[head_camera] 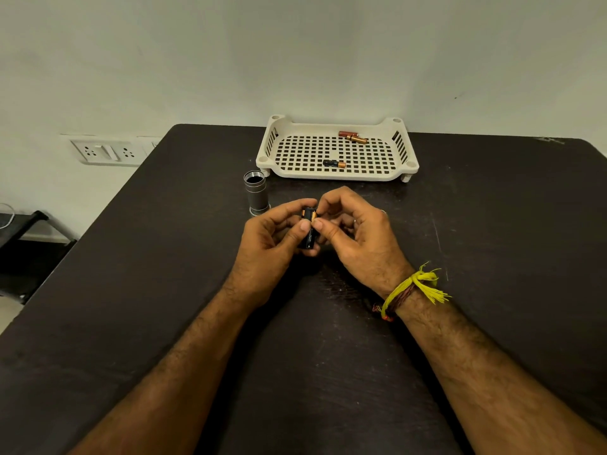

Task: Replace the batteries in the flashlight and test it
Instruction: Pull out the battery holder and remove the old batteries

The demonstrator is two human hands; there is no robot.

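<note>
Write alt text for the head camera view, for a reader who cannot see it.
Both hands, the left hand and right hand, hold a small black battery holder over a dark table. A grey flashlight body stands open-ended to the left, before a white perforated tray holding loose batteries.

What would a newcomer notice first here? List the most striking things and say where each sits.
First, the two bare hands, left hand and right hand, meeting mid-table over a small black-and-copper battery pinched between the fingertips. Just behind the left hand stands an open grey metal flashlight body, upright on the dark table. At the far edge sits a white perforated plastic tray holding loose batteries.
</note>
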